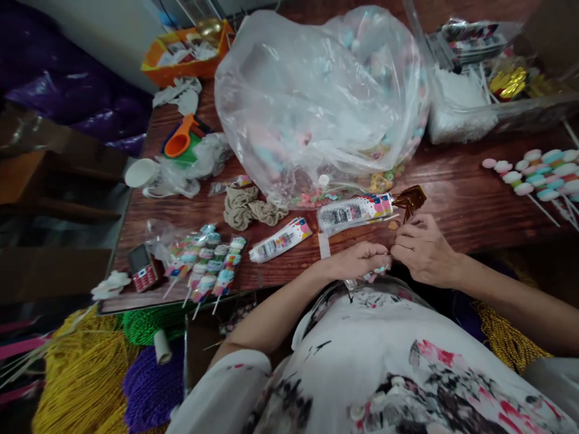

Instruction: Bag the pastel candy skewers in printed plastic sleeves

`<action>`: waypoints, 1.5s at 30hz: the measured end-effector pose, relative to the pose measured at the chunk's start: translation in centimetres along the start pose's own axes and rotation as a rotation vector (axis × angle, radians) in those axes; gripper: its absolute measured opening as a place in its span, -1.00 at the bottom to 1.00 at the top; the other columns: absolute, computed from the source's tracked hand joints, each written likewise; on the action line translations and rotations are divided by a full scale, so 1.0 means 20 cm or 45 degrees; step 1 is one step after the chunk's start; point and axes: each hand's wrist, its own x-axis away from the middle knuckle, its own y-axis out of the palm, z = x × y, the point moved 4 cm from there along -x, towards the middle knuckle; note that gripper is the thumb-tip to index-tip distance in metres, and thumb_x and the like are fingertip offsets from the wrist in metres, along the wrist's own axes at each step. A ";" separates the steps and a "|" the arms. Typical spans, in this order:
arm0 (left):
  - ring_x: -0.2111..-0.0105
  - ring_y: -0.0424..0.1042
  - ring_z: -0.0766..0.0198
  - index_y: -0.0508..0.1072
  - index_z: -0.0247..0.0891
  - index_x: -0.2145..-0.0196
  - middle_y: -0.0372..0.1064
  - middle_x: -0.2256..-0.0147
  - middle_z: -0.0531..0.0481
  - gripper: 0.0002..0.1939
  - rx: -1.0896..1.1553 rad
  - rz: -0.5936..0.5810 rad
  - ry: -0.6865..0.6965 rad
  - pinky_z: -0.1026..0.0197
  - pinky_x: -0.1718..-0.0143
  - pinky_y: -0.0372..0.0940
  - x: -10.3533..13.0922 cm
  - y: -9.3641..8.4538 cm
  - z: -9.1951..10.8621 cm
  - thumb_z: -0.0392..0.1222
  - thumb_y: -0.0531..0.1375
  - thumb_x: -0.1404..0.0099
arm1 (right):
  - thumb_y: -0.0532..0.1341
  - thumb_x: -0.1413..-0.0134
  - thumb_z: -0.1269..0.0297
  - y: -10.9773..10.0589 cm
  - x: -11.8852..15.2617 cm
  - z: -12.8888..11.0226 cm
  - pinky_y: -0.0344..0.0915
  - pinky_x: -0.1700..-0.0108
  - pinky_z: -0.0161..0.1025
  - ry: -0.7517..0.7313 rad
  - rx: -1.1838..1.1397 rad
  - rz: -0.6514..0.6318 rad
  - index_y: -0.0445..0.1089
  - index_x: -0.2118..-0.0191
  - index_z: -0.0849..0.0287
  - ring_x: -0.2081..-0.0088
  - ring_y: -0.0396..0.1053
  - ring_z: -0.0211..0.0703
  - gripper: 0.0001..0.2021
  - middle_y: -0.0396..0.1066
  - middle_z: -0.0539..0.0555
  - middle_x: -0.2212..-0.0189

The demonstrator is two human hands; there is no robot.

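Observation:
My left hand [362,260] is closed around a wrapped marshmallow skewer [377,274], held low at the table's front edge. Mostly hidden by the fingers, only some pastel pieces and clear wrapping show. Right beside it, my right hand [420,250] has its fingers pinched together at the left thumb; what lies between them is too small to make out. Just beyond the hands are a bunch of brown-gold foil strips [409,199] and a stack of printed clear bags [355,212]. A smaller stack of printed packets [280,240] lies to the left.
A big clear bag of marshmallows [325,90] fills the table's back. Wrapped marshmallow skewers [212,262] and a phone [143,267] lie left; unwrapped skewers [543,175] lie right. A scrunched beige cloth [248,208], orange scoop [180,140] and clear bin [506,111] stand around.

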 end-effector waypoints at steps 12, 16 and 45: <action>0.57 0.28 0.38 0.34 -0.30 0.44 0.30 0.51 0.06 -0.74 -0.174 0.271 0.000 0.30 0.49 0.23 -0.03 -0.06 -0.02 -0.11 0.03 -0.32 | 0.20 -0.18 0.31 -0.03 0.07 -0.08 -0.05 -0.07 0.07 0.242 0.163 0.262 0.43 -0.03 -0.08 -0.12 0.27 0.04 -0.70 0.49 0.07 -0.03; 0.67 0.23 0.43 0.35 -0.31 0.43 0.31 0.55 0.08 -0.64 0.341 -0.173 -0.206 0.32 0.59 0.15 -0.01 -0.03 -0.04 0.09 0.21 -0.20 | 0.15 -0.17 0.43 -0.01 0.11 -0.12 -0.02 -0.07 0.04 -0.027 0.042 0.383 0.45 0.07 -0.01 0.09 0.39 -0.15 -0.73 0.55 -0.04 0.30; 0.66 0.22 0.49 0.49 -0.33 0.53 0.37 0.62 0.06 -0.64 0.543 1.028 0.043 0.39 0.58 0.10 0.14 -0.15 -0.11 0.06 0.34 -0.10 | 0.08 -0.26 0.20 -0.03 -0.10 0.65 0.00 0.12 -0.06 0.763 0.348 0.045 0.53 0.18 0.05 0.06 0.26 0.03 -0.74 0.52 0.10 0.13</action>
